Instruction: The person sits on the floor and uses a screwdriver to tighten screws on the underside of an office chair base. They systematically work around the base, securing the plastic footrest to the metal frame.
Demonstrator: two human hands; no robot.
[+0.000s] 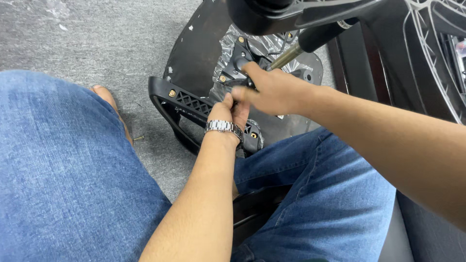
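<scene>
An upturned black office chair seat (194,43) lies on the grey carpet, its metal mechanism plate (242,56) on top. My left hand (228,112), a silver watch on its wrist, reaches to the black plastic armrest bracket (187,103), which has a brass bolt. My right hand (269,90) lies over it, fingers closed around a black part of the mechanism beside the gas lift column (310,41). What my left fingers pinch is hidden under my right hand.
My knees in blue jeans fill the lower frame. A bare foot (109,102) rests on the carpet at the left, a small loose screw (138,138) near it. The chair's wheel base (291,12) and another dark chair (432,53) stand at the upper right.
</scene>
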